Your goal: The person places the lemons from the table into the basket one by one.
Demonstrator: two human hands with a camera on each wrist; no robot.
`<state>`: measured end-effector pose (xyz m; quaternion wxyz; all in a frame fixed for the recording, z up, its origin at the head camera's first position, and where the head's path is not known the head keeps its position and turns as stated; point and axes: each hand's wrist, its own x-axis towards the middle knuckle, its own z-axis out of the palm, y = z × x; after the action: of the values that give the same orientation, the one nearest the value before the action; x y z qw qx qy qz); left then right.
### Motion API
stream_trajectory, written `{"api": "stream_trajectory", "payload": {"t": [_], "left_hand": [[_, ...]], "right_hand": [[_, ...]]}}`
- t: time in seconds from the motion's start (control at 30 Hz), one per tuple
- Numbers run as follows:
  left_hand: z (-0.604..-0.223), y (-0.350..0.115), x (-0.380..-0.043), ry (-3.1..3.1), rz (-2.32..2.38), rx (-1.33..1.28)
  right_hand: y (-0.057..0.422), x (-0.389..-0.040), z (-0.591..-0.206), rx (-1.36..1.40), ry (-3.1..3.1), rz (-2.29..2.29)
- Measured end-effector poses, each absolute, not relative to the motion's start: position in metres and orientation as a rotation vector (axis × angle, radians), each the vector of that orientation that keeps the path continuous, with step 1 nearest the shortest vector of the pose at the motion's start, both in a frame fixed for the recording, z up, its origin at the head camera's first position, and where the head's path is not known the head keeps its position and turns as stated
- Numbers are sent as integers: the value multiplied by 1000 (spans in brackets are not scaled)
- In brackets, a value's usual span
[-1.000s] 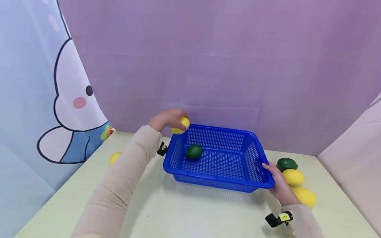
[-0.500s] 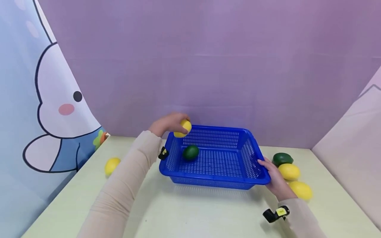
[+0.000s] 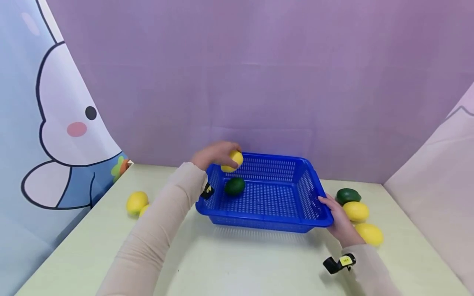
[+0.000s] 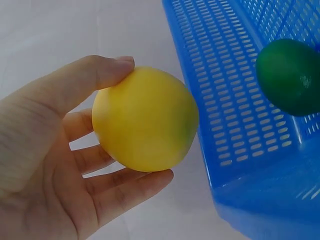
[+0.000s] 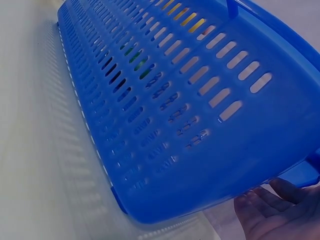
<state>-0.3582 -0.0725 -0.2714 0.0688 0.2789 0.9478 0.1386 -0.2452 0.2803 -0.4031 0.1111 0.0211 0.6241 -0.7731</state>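
My left hand point(image 3: 218, 155) holds a yellow lemon point(image 3: 237, 159) between thumb and fingers, above the back left corner of a blue plastic basket point(image 3: 259, 219). In the left wrist view the lemon point(image 4: 145, 120) shows a faint green patch, and the basket wall point(image 4: 225, 90) is close beside it. A dark green fruit, avocado-like point(image 3: 235, 186), lies inside the basket at its left. My right hand point(image 3: 341, 222) grips the basket's right rim, thumb on top and fingers beneath. In the right wrist view, that hand point(image 5: 282, 212) is partly cut off by the frame.
On the right of the table point(image 3: 237, 267) lie another dark green fruit point(image 3: 348, 196) and two yellow lemons point(image 3: 356, 211). More yellow fruit point(image 3: 137, 203) sits at the left, partly behind the left sleeve. A purple cloth point(image 3: 259, 82) hangs behind the basket.
My left hand has moved slightly right with the lemon, further over the basket. The right hand keeps its grip on the rim. The camera view has shifted, showing more yellow fruit at the left.
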Motion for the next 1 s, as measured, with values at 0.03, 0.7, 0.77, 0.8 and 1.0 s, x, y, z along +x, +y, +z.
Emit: {"api": "stream_trajectory", "payload": {"t": [0.03,0.7,0.77,0.8,1.0], "left_hand": [[-273,-71,-359,2851,407,851],[-292,-37,-359,2785,395,883],[-295,-33,-360,2773,396,879],[-297,-31,-361,2769,398,875],[-307,-21,-366,2743,400,859]], "right_hand": [[280,-245,-403,66,1834,-2268],[286,-244,-405,43,1747,-2324],[288,-244,-404,48,1749,-2319],[289,-244,-404,47,1755,-2316],[291,-245,-404,42,1764,-2297]]}}
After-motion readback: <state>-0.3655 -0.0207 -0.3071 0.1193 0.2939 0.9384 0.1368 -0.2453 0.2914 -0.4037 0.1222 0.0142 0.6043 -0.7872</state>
